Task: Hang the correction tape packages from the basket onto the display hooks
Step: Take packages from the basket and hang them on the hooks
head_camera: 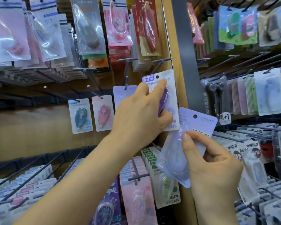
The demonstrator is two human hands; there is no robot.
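My left hand (pixel 141 114) grips a purple Campus correction tape package (pixel 169 88), held up at the right end of the middle hook row, its hang hole near the top. A bare hook (pixel 161 62) juts out just above it. My right hand (pixel 212 159) pinches a second, pale lilac correction tape package (pixel 193 127), tilted, lower and to the right. A lilac package (pixel 120 95) hangs on the hook beside my left hand, partly hidden by it. The basket is out of view.
A blue package (pixel 80 116) and a pink package (pixel 102 112) hang further left on the same row. MONO packages (pixel 148 26) fill the hooks above. A wooden upright (pixel 180 82) and a grey post (pixel 186 46) divide this panel from the right rack (pixel 258 95). Full hooks lie below.
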